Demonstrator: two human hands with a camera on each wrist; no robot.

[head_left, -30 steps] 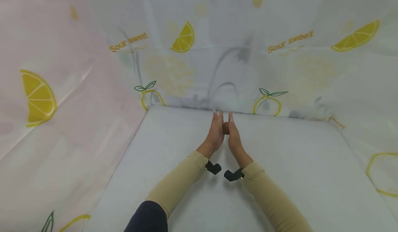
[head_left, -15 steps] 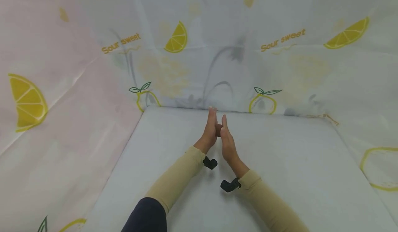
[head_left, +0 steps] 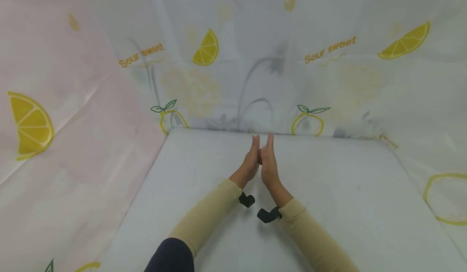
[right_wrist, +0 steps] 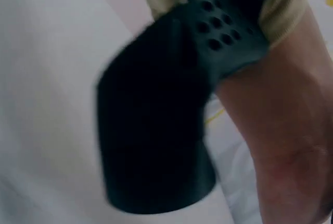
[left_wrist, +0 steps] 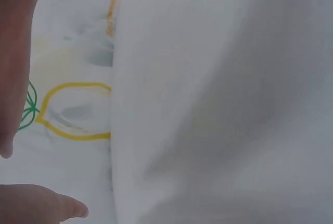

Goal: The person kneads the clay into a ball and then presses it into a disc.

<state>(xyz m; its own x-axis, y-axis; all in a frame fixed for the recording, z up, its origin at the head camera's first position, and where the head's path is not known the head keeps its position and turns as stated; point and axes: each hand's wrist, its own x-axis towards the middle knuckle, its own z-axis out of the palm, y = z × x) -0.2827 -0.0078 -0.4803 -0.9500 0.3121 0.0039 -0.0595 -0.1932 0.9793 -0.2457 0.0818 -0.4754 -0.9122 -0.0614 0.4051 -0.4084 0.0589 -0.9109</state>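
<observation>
Brown lump (head_left: 260, 157) between the palms of left hand (head_left: 251, 161) and right hand (head_left: 269, 165), both straight-fingered, neither curled around it.

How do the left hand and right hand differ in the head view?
The left hand sits left of the brown lump; the right hand sits right, partly covering it.
The left hand's sleeve includes navy; the right hand's sleeve shows only tan.
Both hands have straight fingers, palms facing each other.

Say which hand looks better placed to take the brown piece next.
Probably the right hand, narrowly: in the head view it overlaps part of the brown piece. The left hand flanks the other side, so the margin is slim.
</observation>
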